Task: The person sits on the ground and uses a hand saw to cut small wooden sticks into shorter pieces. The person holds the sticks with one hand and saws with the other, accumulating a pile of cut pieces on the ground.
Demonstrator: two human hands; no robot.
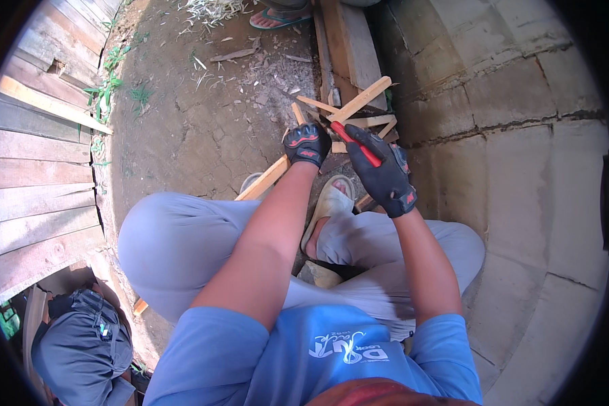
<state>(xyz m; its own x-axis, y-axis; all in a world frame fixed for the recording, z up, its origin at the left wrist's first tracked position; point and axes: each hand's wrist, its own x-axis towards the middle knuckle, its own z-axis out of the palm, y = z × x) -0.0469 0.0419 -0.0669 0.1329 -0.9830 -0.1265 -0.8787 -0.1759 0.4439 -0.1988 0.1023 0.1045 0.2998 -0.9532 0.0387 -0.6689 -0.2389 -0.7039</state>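
**Both gloved hands on a wood strip, red-handled tool in the right**

Far left: weathered plank wall [34, 169]; below it a dark backpack [81, 345] on the ground with a small light tag on its strap, too small to read; bare dirt floor [183, 122] with wood shavings.

Our left hand [307, 144], black glove with red patches, has its fingers curled tight around a long pale wood strip [264, 179]; the strip runs diagonally from near our sandalled foot [328, 210] up through the fist.

Our right hand [386, 176], same glove, is closed around a red-handled tool [355, 143]; its working end sits just beside the left fist; we cannot tell the blade type.

Beyond the hands: a loose pile of cut offcuts [362, 108] against a thick timber [345, 40]; another person's sandal [277, 17] at the top edge; block wall [507, 149] on the right.

Handling, our judgement: the strip is light, stiff, dry, likely splintery; thin enough to snap if levered; best gripped close to the cut, as now; gloves help.

Only other marking: white print on our blue shirt [345, 348].
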